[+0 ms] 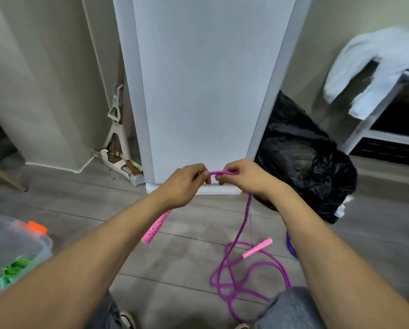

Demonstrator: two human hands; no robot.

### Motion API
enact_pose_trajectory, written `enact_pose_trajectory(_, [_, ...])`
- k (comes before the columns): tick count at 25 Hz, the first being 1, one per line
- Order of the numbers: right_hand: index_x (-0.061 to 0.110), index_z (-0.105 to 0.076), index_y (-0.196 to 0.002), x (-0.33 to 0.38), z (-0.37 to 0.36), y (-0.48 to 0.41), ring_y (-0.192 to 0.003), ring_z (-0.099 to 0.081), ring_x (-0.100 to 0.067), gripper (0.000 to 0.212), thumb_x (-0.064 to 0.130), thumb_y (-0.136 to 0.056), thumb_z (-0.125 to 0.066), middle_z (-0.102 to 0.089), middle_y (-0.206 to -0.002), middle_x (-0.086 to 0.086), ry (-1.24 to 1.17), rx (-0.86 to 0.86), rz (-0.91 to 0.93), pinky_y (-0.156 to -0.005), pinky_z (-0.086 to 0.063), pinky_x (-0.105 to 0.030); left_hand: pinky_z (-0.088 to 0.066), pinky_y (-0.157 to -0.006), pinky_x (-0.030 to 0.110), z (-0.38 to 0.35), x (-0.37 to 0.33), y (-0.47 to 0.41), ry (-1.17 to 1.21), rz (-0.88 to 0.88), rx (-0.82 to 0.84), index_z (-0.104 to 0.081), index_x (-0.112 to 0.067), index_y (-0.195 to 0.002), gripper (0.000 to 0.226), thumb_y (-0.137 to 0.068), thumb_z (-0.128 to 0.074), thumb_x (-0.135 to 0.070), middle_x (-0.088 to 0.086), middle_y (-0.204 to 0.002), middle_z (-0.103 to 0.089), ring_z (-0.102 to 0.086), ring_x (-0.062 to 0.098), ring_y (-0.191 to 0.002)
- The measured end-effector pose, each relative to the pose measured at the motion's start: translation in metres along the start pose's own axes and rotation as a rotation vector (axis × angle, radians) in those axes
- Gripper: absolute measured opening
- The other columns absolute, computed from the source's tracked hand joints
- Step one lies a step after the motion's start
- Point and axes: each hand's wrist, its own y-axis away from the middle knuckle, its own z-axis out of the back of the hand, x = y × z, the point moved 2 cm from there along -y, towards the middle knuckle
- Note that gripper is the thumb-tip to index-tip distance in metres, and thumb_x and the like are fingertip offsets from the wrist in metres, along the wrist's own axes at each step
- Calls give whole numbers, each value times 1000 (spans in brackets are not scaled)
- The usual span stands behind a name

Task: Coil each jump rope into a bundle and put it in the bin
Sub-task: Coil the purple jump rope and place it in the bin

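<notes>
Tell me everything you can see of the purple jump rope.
The purple jump rope is a glossy, plastic-looking cord with two pink patterned grips. The left hand and right hand pinch a short span between them. One grip hangs below the left hand; the other grip lies on the grey floor among loose, uncoiled loops.

Both hands are raised in the middle of the scene, close together. The left hand and the right hand each pinch the purple jump rope, with a short piece of cord between them. One pink handle hangs below the left hand. From the right hand the cord falls to the grey floor, where it lies in loose loops beside the second pink handle. A clear bin with green rope inside stands at near left. A black bag sits at far right.
</notes>
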Motion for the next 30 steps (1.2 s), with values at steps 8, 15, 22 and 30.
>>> enact_pose_trajectory(8, [23,-72,-72,-5,23,14,-52,-48,-13,31,43,-94,-65,-56,-56,3,73,-434,-16,-54,-38,-29,-52,-70,39,49,43,8,441,325,-257,-63,-10,-90,30,-105,-39,-20,3,-71,-53,-53,19,-59])
enact_pose_trajectory(15, [33,-56,-127,21,-22,-2,-103,-67,-4,41,27,-91,-74,-68,-107,4,-230,-274,81,-92,-50,-24,-26,-46,23,40,28,2,763,220,-33,-61,-7,-92,27,-106,-41,-18,-2,-62,-41,-25,10,-46])
enact_pose_trajectory(22, [19,-72,-85,29,-41,-14,-48,-50,-18,19,25,-99,-62,-53,-52,7,-339,-177,128,-55,-44,-36,-29,-47,25,50,29,-2,554,224,-171,-64,-15,-87,29,-104,-42,-25,-7,-61,-47,-33,9,-44])
enact_pose_trajectory(30, [16,-77,-103,12,-23,-11,-40,-28,-6,34,11,-102,-43,-41,-45,13,-207,-413,-7,-42,-24,-19,-35,-44,23,59,44,-3,1010,471,-419,-59,-7,-91,26,-105,-37,-11,8,-71,-60,-44,14,-45])
